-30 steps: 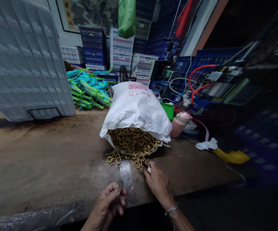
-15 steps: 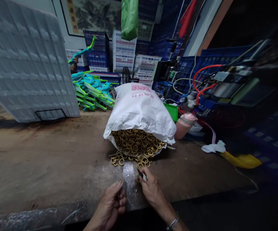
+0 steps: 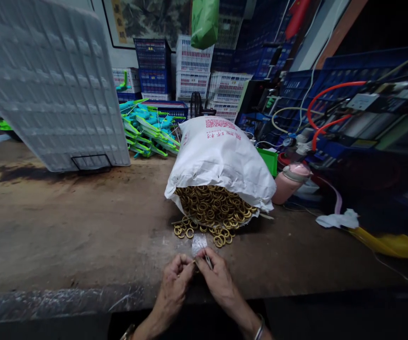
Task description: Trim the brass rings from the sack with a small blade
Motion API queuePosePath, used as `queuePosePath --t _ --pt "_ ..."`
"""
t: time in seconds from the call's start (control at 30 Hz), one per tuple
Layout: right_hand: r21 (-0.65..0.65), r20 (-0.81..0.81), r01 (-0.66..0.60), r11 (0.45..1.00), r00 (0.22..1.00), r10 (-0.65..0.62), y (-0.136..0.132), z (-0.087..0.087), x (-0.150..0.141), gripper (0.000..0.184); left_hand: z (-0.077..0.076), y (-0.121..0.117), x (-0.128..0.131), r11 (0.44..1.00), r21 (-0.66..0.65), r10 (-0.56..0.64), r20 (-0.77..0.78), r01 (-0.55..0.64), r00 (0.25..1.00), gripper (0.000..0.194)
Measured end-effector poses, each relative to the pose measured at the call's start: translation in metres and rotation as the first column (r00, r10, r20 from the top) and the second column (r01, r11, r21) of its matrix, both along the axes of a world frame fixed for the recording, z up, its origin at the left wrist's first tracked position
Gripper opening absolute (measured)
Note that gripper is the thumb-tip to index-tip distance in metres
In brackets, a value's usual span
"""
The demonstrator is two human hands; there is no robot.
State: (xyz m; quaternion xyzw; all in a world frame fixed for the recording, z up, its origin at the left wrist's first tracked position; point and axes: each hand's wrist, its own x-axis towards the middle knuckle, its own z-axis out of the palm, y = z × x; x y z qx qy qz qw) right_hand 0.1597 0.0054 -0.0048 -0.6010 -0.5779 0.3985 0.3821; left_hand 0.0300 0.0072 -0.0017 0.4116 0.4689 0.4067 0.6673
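My left hand (image 3: 176, 282) is closed, its thumb and forefinger pinching a small brass-coloured ring (image 3: 194, 261) that is mostly hidden. My right hand (image 3: 221, 282) meets it at the fingertips, closed around a slim tool (image 3: 209, 261) with a metallic-looking edge; its exact kind cannot be made out. Just beyond the hands, several loose brass-coloured rings (image 3: 220, 237) lie on the wooden table (image 3: 83, 236). They spill from a white woven sack (image 3: 221, 158) with red print, lying on its side, its mouth full of rings (image 3: 212, 205) and facing me.
A large ribbed translucent panel (image 3: 62, 85) stands at left on a black wire stand (image 3: 92, 163). Green and blue plastic pieces (image 3: 149, 130) are piled behind the sack. To its right are a pink bottle (image 3: 290, 184), pneumatic equipment with red hoses (image 3: 326, 101), and a yellow piece (image 3: 389, 242).
My left hand has moved up and right to meet my right hand, and its fingers now pinch a ring. The view has shifted slightly left.
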Motion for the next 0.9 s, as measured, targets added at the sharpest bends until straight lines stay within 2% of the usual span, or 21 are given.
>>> queuePosePath --t 0.1,0.17,0.23,0.37,0.53,0.63,0.77,0.83,0.9 --pt "-0.192 -0.170 -0.030 0.981 0.985 -0.003 -0.001 -0.001 0.000 0.032 0.003 0.000 0.002 0.990 0.135 0.051 -0.039 -0.045 0.998 0.025" --pt "-0.333 -0.279 -0.077 0.940 0.960 -0.020 -0.001 -0.002 -0.002 0.038 0.003 0.000 0.003 0.987 0.156 0.030 -0.026 -0.025 0.999 0.023" --pt "-0.373 -0.323 -0.086 0.924 0.945 -0.042 -0.001 -0.004 -0.003 0.038 0.001 0.001 0.001 0.990 0.138 0.008 0.001 -0.008 1.000 0.023" --pt "-0.265 -0.207 -0.002 0.964 0.977 -0.055 0.005 -0.004 -0.003 0.030 -0.001 0.001 -0.004 0.998 0.004 -0.065 0.048 0.065 0.997 0.027" --pt "-0.096 -0.059 0.009 0.995 0.998 -0.014 0.008 0.004 -0.003 0.023 0.005 0.000 -0.006 0.990 -0.088 -0.113 0.024 0.114 0.993 0.033" --pt "-0.077 -0.021 -0.013 0.997 1.000 0.011 0.007 0.007 -0.004 0.021 0.004 0.000 -0.005 0.984 -0.114 -0.138 0.030 0.140 0.990 0.036" --pt "-0.091 -0.053 -0.036 0.995 0.998 0.031 0.007 0.003 -0.002 0.024 0.000 -0.001 -0.006 0.983 -0.121 -0.131 0.064 0.138 0.989 0.037" --pt "-0.076 0.008 -0.011 0.997 1.000 0.011 0.006 -0.001 0.000 0.025 0.000 -0.001 -0.007 0.986 -0.114 -0.117 0.070 0.124 0.991 0.037" --pt "-0.041 0.139 -0.025 0.999 0.990 0.031 0.003 -0.004 0.002 0.022 0.000 -0.001 -0.007 0.988 -0.101 -0.107 0.065 0.113 0.992 0.036"
